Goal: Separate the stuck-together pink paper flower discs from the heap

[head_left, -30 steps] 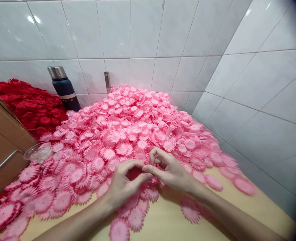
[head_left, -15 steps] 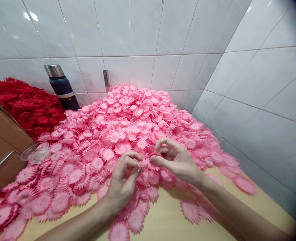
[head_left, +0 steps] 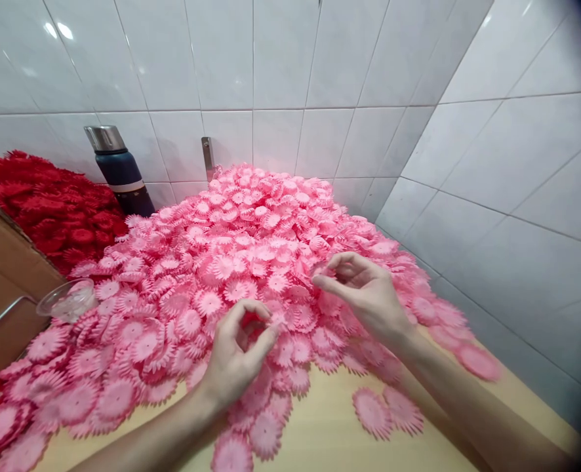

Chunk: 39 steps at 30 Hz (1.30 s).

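Note:
A large heap of pink fringed fabric flower discs (head_left: 251, 252) spreads over the table in front of me. My left hand (head_left: 241, 357) is in a pinch low over the front of the heap. What sits between its thumb and forefinger is too small and too blended with the pink behind it to name. To the right and a little higher, my right hand (head_left: 366, 295) pinches the edge of a pink flower disc (head_left: 321, 270) between thumb and fingers. Two loose discs (head_left: 372, 412) lie on the table below my right wrist.
At the left stands a cardboard box (head_left: 10, 288), with a clear plastic bowl (head_left: 67, 300) beside it. A dark blue bottle (head_left: 123, 177) leans near the wall, beside a red heap of similar pieces (head_left: 49, 203). White tiled walls (head_left: 280, 59) close off the back and right.
My right hand has moved up and to the right, away from the left, with the pink flower disc in its fingers. My left hand has barely moved.

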Motion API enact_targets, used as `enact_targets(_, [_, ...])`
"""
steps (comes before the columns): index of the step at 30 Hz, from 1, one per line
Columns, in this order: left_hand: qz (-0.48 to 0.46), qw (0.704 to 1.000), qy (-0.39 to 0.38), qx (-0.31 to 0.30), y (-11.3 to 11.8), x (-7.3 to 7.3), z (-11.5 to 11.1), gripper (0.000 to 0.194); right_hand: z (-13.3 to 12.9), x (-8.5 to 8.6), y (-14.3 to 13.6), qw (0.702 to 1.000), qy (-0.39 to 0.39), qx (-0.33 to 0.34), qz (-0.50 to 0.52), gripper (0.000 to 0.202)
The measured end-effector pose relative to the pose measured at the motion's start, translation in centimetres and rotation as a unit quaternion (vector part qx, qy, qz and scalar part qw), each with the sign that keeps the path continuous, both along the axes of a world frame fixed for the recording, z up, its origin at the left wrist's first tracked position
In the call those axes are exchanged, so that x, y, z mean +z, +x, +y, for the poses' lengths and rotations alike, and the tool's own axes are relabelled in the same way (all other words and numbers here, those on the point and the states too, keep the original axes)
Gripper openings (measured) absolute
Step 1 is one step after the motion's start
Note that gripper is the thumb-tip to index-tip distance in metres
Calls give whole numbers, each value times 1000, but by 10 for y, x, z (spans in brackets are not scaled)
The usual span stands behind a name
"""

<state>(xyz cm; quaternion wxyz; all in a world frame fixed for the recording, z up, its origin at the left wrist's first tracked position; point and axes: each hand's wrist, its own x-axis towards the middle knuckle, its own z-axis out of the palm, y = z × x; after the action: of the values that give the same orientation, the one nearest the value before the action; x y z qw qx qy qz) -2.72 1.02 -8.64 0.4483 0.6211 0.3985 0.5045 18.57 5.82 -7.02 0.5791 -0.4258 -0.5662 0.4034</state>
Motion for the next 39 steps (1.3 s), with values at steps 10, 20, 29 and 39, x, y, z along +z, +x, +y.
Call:
enact_targets(10, [-12,1000,-28,4,1,0,0,10,-17,-8,-18,984,-6,154,-87,20])
enact_targets(20, [58,997,-25,-41,2,-3,0,19,-30,-11,-31,963,12,208,-169,13])
enact_targets(29, [116,992,-5,-53,3,-4,-1,20,-30,-15,-36,965,-22,224,-133,27])
enact_targets(39, [72,997,30,-22,0,-5,3,10,-22,-11,-25,967,-53,243,-61,28])
